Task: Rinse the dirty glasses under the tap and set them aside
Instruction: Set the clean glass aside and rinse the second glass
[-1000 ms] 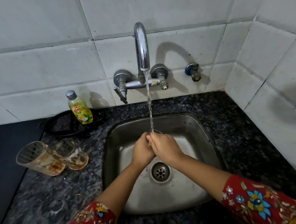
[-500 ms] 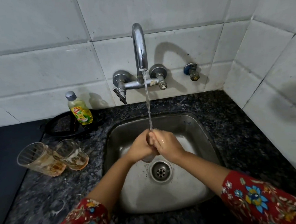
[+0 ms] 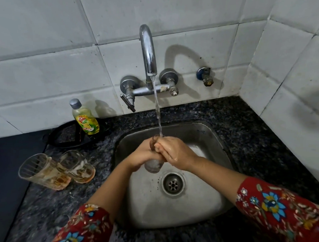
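Over the steel sink [image 3: 211, 201] I hold a small clear glass [image 3: 154, 165] upright under the running tap [image 3: 148, 53]. Water falls into its brownish rim. My left hand [image 3: 142, 155] wraps its left side and my right hand [image 3: 175, 153] wraps its right side, so only the base and a bit of rim show. Two dirty glasses [image 3: 41, 173] [image 3: 78, 166] with orange-brown residue stand on the dark granite counter [image 3: 48, 210] left of the sink.
A yellow dish soap bottle [image 3: 84, 119] stands on a black round tray [image 3: 65, 135] behind the dirty glasses. A small blue valve [image 3: 205, 76] sticks out of the tiled wall right of the tap. The tiled side wall closes the counter on the right.
My hands have shifted slightly on the glass under the stream, and its base now shows below them. The glasses on the counter have not moved.
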The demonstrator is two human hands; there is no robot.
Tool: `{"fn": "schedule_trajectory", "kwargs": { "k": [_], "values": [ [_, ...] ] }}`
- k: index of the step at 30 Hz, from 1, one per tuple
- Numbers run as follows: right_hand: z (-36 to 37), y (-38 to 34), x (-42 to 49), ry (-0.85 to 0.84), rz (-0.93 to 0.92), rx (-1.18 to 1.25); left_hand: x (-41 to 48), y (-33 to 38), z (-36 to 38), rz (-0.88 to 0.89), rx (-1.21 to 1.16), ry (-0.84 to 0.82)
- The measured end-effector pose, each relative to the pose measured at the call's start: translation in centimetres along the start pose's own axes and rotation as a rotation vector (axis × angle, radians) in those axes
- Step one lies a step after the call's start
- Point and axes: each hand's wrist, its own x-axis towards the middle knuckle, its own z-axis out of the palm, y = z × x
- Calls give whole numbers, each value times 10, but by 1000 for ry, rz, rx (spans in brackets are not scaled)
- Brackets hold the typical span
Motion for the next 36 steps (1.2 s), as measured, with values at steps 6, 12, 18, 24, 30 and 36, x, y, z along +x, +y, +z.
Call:
{"fn": "schedule_trajectory", "kwargs": {
  "k": [6, 12, 18, 24, 30, 36],
  "values": [
    [12, -8, 17, -58, 417, -198, 6, -22, 26, -1, 461, 449],
    [-6, -12, 2, -137, 123, 5, 5, -13, 7, 56, 258, 211],
    [10, -16, 16, -10, 620, 177, -6, -15, 24, -56, 530, 263],
    [2, -12, 12, -254, 925, 606, -25, -39, 17, -492, 83, 361],
    [4, -20, 10, -316, 896, 461, -22, -49, 26, -775, -832, 467],
    [-8, -27, 16, -337, 866, 345, 12, -23, 36, -633, -1204, 725]
  ]
}}
